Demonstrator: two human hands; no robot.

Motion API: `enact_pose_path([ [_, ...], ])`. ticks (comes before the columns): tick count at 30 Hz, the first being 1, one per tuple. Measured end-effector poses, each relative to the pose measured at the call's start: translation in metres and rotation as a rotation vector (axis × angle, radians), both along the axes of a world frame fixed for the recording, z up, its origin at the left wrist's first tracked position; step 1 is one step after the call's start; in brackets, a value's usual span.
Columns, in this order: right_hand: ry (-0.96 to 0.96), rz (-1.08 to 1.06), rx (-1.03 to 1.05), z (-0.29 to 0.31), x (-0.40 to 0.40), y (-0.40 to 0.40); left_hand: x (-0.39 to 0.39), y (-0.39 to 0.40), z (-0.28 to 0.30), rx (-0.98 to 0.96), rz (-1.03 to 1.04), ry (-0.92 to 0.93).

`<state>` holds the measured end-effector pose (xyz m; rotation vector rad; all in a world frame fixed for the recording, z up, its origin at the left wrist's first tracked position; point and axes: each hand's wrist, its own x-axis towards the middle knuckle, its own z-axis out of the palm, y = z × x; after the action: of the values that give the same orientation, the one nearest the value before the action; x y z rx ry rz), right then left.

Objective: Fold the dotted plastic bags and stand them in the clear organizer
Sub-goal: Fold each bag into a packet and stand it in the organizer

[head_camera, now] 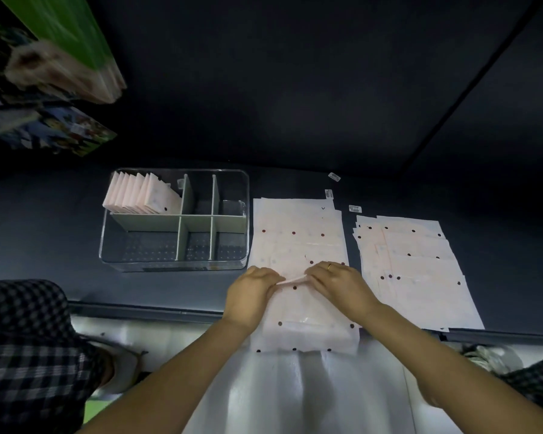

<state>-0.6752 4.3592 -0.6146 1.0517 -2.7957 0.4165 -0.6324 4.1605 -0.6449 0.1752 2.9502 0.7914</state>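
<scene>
Fingers of the left hand (253, 288) and of the right hand (336, 281) are curled onto one raised fold ridge (292, 279) of a dotted bag (298, 311), which is pinched from both ends; neither set is spread. A ring (329, 266) is worn on the right hand. The ridge is lifted slightly off the sheet between the two hands, presumably so that the crease can be drawn straight across the bag's width before being pressed flat.

The bag being worked lies on top of a stack of unfolded dotted bags (295, 227) at the near edge of the bench (60, 198), with the stack's near end hanging over the edge. The stack is judged to serve as a flat working pad, kept directly in front of the person.

A second, fanned pile of flat bags (420, 270) is laid at 3 o'clock of the hands, just beside the first stack. Three small labels (355, 208) are seen on the bench at 1 o'clock.

The clear organizer (174, 266) stands at 10 o'clock of the hands, near the stack. Folded bags (141, 194) are stood on edge, leaning, in its far left compartment; the remaining compartments appear unfilled. Folding is judged to be in progress, with many bags left.
</scene>
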Motion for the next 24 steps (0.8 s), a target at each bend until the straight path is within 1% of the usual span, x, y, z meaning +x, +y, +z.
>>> enact_pose_path([
  [2, 0.032, -0.003, -0.027, 0.017, -0.002, -0.005, -0.010, -0.005, 0.017, -0.035, -0.051, 0.095],
  [4, 0.065, 0.006, -0.008, 0.036, -0.004, -0.016, -0.023, -0.013, 0.038, -0.059, -0.143, 0.165],
  [7, 0.100, -0.020, 0.126, 0.065, -0.009, -0.044, -0.042, -0.033, 0.075, -0.118, -0.258, 0.245],
  [8, 0.076, -0.047, 0.181, 0.074, -0.014, -0.055, -0.049, -0.042, 0.087, -0.104, -0.273, 0.258],
  [9, 0.020, -0.077, 0.193, 0.082, -0.019, -0.065, -0.054, -0.053, 0.097, -0.063, -0.266, 0.255],
  [10, -0.083, -0.113, 0.148, 0.090, -0.025, -0.073, -0.059, -0.065, 0.105, -0.018, -0.238, 0.234],
  [11, -0.195, -0.134, 0.042, 0.096, -0.031, -0.081, -0.064, -0.079, 0.111, 0.007, -0.198, 0.196],
  [13, -0.411, -0.191, -0.196, 0.108, -0.045, -0.098, -0.072, -0.109, 0.117, -0.007, -0.112, 0.089],
  [14, -0.513, -0.205, -0.281, 0.112, -0.052, -0.107, -0.074, -0.124, 0.115, -0.016, -0.058, 0.048],
  [16, -0.687, -0.248, -0.422, 0.117, -0.065, -0.128, -0.076, -0.154, 0.108, -0.038, 0.096, 0.039],
  [18, -0.784, -0.321, -0.556, 0.116, -0.078, -0.152, -0.073, -0.180, 0.097, -0.117, 0.273, 0.095],
  [20, -0.835, -0.364, -0.664, 0.114, -0.087, -0.179, -0.070, -0.195, 0.086, -0.215, 0.380, 0.105],
  [22, -0.867, -0.378, -0.706, 0.108, -0.094, -0.207, -0.069, -0.202, 0.079, -0.298, 0.398, 0.061],
  [24, -0.855, -0.383, -0.673, 0.099, -0.099, -0.232, -0.071, -0.205, 0.075, -0.352, 0.373, 0.003],
])
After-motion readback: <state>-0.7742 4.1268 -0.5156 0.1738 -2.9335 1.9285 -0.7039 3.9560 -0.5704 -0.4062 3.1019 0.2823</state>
